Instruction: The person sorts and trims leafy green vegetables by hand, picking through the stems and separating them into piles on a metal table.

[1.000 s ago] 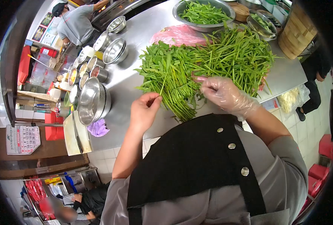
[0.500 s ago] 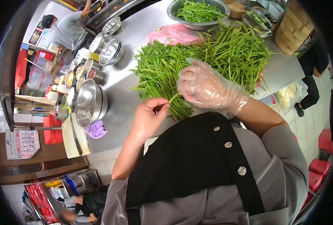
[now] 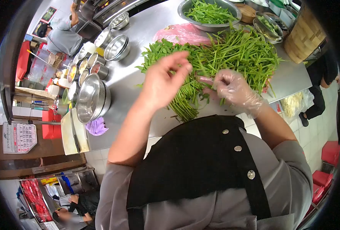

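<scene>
A pile of leafy green vegetables with long thin stems (image 3: 246,53) covers the middle of the metal table, its left bunch with stem ends (image 3: 185,103) pointing toward me. Above that bunch is my left hand (image 3: 164,82), bare, with thumb and fingers apart and nothing visible between them. My right hand (image 3: 237,90), in a clear plastic glove, is curled closed at the near edge of the pile. Its fingers are slightly blurred, and what they hold cannot be made out. A few loose leaves (image 3: 205,96) lie between the hands.
Behind the pile are a pink plastic bag (image 3: 183,33) and a metal bowl of cut greens (image 3: 210,27). Metal bowls (image 3: 91,97) line the left side, near a knife (image 3: 75,134) on a cutting board (image 3: 64,132). Other people (image 3: 64,38) are around the kitchen.
My left hand has left the stem ends, moved up and forward over the leaves, and its pinch has opened. My gloved right hand has shifted right and toward me, away from the left bunch.
</scene>
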Demonstrator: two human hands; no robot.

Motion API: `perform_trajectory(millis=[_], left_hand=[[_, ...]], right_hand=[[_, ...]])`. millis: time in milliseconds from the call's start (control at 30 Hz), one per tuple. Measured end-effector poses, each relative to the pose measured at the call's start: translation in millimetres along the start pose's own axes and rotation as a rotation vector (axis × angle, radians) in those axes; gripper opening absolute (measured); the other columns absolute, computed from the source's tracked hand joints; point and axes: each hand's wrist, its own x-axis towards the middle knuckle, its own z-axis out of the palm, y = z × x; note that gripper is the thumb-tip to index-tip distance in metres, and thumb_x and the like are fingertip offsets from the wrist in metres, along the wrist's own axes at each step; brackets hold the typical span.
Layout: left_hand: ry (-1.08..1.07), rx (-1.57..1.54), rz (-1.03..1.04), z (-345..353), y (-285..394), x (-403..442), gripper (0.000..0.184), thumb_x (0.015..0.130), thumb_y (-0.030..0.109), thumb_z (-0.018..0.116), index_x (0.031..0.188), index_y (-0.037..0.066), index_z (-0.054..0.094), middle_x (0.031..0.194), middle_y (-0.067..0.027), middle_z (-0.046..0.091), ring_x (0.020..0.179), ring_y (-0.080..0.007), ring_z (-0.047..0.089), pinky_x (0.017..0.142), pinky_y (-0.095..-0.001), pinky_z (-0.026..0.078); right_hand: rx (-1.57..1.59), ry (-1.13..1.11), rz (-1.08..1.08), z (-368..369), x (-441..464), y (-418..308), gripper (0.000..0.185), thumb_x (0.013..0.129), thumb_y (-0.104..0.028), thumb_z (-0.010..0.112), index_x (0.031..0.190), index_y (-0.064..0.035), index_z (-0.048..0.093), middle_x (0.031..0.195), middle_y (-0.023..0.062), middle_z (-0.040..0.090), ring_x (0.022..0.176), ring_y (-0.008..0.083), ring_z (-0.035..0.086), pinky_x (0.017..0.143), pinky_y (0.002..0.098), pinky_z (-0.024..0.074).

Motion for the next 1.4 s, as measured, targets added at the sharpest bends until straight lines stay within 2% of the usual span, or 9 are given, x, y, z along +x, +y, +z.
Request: perform_trajectory(millis=[133,333,533,667,767,833,967,1067,1400], left_hand=[[-0.049,0.335,-0.319,-12,-24,20,0.033,0.095,0.031,0.073,0.108,0.001,0.069,0.099,-0.0144,0.073,0.087,-0.0176,0.068,0.078,-0.0333,0.054],[-0.061,0.873,-0.307,19,-101,-10,0.045,0.084,0.046,0.077,0.092,0.004,0.065,0.103,-0.0220,0.069,0.095,-0.0410,0.068,0.082,-0.0501,0.054],[-0.086,0.734,-0.426,-19,-107,-15,0.030,0.091,0.032,0.067,0.101,0.004,0.069,0.100,-0.0227,0.071,0.098,-0.0408,0.068,0.084,-0.0495,0.054],[-0.002,0.860,-0.379,-41,-80,-15,0.026,0.097,0.022,0.059,0.108,0.003,0.072,0.100,-0.0234,0.072,0.096,-0.0440,0.067,0.083,-0.0500,0.054],[0.208,0.773,-0.073,-55,-92,-21,0.026,0.100,0.020,0.057,0.111,0.004,0.073,0.093,-0.0227,0.072,0.090,-0.0444,0.069,0.082,-0.0500,0.054],[0.260,0.634,-0.048,-62,-80,-27,0.027,0.101,0.021,0.059,0.115,0.003,0.072,0.084,-0.0164,0.072,0.078,-0.0349,0.069,0.075,-0.0440,0.054],[0.367,0.394,-0.165,-75,-42,-32,0.028,0.102,0.022,0.065,0.117,0.000,0.072,0.074,-0.0015,0.064,0.066,-0.0111,0.056,0.064,-0.0286,0.047],[0.438,0.359,-0.174,-79,-24,-31,0.028,0.101,0.021,0.069,0.115,-0.002,0.072,0.074,0.0039,0.057,0.067,-0.0045,0.045,0.062,-0.0216,0.040],[0.229,0.380,-0.061,-73,-19,-60,0.016,0.097,0.009,0.072,0.110,0.002,0.074,0.094,-0.0024,0.067,0.085,-0.0085,0.059,0.077,-0.0246,0.049]], right_hand=[[-0.087,-0.005,-0.121,14,-13,22,0.013,0.091,-0.003,0.062,0.080,-0.0018,0.056,0.073,0.0040,0.052,0.068,0.0111,0.047,0.062,0.0319,0.0441],[-0.128,-0.046,-0.101,11,-21,48,0.013,0.089,-0.002,0.063,0.079,-0.0017,0.056,0.071,0.0071,0.053,0.068,0.0132,0.050,0.062,0.0330,0.0455],[-0.136,-0.030,-0.167,8,-13,47,0.011,0.092,-0.001,0.063,0.083,-0.0026,0.057,0.072,0.0012,0.051,0.068,0.0112,0.046,0.062,0.0307,0.0423],[-0.141,-0.087,-0.132,10,-9,49,0.007,0.089,-0.002,0.064,0.083,-0.0028,0.060,0.076,0.0077,0.058,0.068,0.0161,0.053,0.065,0.0333,0.0470],[-0.132,-0.109,-0.152,11,-5,47,0.007,0.090,-0.002,0.064,0.084,-0.0028,0.059,0.075,0.0066,0.057,0.067,0.0151,0.052,0.064,0.0327,0.0466],[-0.132,-0.065,-0.255,12,-4,49,0.008,0.091,-0.003,0.063,0.084,-0.0030,0.059,0.073,0.0043,0.055,0.066,0.0128,0.050,0.062,0.0317,0.0458],[-0.039,0.001,0.086,11,-5,41,0.008,0.095,-0.005,0.061,0.087,-0.0041,0.058,0.074,-0.0008,0.053,0.064,0.0081,0.046,0.059,0.0282,0.0434],[-0.050,0.023,0.038,13,-1,50,0.008,0.099,-0.006,0.058,0.091,-0.0058,0.057,0.074,-0.0043,0.049,0.059,0.0052,0.043,0.054,0.0243,0.0409],[-0.125,0.190,-0.467,-10,25,-32,0.007,0.098,-0.005,0.059,0.097,0.0008,0.063,0.082,0.0046,0.061,0.084,0.0109,0.059,0.073,0.0321,0.0522]])
